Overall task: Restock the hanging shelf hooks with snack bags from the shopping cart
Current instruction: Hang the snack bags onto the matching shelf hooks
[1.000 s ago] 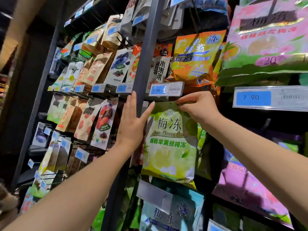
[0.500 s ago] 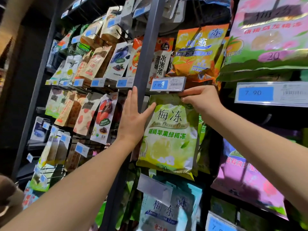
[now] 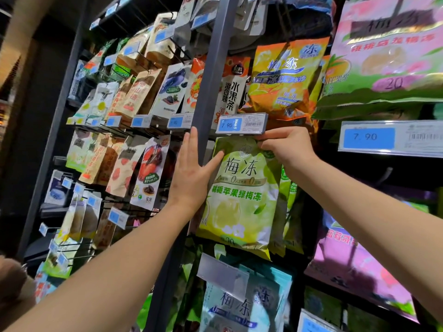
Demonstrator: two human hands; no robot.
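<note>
A hanging shelf rack (image 3: 211, 68) crowded with packets (image 3: 153, 171). A green snack bag (image 3: 242, 195) sits mid-rack. The left hand (image 3: 191, 173), fingers straight, steadies its edge; the right hand's (image 3: 287, 147) grip pinches its top under a price tag (image 3: 241, 123). The hook is hidden: likely mid-hanging; next, seat the hole fully.

A shop aisle: hanging snack bags (image 3: 242, 195) on hooks, price tags (image 3: 241, 123) reading 7.90.
</note>
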